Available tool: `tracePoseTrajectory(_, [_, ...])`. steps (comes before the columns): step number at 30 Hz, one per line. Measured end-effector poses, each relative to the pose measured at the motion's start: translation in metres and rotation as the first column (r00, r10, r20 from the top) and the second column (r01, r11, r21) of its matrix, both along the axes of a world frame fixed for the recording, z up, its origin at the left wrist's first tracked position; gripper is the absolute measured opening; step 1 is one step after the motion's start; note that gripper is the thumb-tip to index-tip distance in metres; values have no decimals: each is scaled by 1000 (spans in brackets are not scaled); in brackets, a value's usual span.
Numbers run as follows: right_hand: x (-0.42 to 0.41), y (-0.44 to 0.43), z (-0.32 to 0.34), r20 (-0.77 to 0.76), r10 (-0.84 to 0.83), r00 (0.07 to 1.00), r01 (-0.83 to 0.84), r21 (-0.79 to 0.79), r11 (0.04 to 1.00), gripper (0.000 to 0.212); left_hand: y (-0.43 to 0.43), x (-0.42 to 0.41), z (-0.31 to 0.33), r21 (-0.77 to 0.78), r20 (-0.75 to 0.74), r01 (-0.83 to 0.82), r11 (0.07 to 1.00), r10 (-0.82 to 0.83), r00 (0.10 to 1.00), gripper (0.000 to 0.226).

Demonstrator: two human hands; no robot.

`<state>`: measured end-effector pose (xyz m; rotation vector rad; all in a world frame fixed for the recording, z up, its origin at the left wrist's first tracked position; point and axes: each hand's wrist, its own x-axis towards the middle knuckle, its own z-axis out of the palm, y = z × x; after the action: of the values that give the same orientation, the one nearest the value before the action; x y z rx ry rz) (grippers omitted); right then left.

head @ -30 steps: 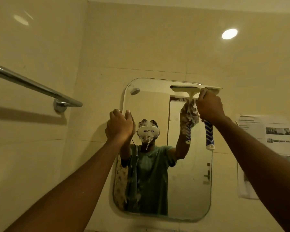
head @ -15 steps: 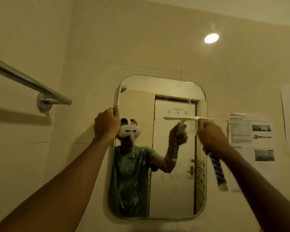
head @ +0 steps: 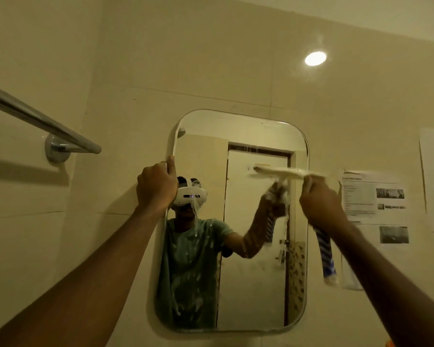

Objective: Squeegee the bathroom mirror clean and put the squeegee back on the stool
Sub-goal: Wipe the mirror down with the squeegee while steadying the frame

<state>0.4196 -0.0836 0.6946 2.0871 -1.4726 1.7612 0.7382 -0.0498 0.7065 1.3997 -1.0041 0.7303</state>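
Note:
The rounded bathroom mirror [head: 238, 136] hangs on the tiled wall in the middle of the view, with foam streaks running down its lower left part. My left hand [head: 157, 185] is clamped on the mirror's left edge. My right hand [head: 321, 205] grips the squeegee [head: 277, 172] by its blue-and-white striped handle [head: 326, 254]. The white blade lies flat and horizontal across the right side of the glass, about a third of the way down, and looks blurred. The stool is out of view.
A chrome towel bar [head: 40, 122] juts from the left wall near my left arm. Printed paper sheets [head: 376, 196] are stuck to the wall right of the mirror. A ceiling light [head: 315, 58] reflects in the tiles above.
The squeegee blade has come down from the mirror's top edge to about a third of the way down, leaving the upper right glass streak-free. My left hand stayed on the left edge.

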Motion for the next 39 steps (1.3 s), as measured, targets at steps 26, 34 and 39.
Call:
tracePoseTrajectory(26, [1,21,3,-53,-15,998,20,93,995,51,5,-9,-4,-5,-42,-22,1000,22,999,63])
tracePoseTrajectory(34, [14,23,127,26,-35,999,33,48,998,36,6,-11,-5,-24,-54,-20,999,19,998,62])
tracePoseTrajectory(39, [10,2,44,-2,-15,1000,15,9,1000,49,3,-9,-6,-42,-37,-30,999,29,999,61])
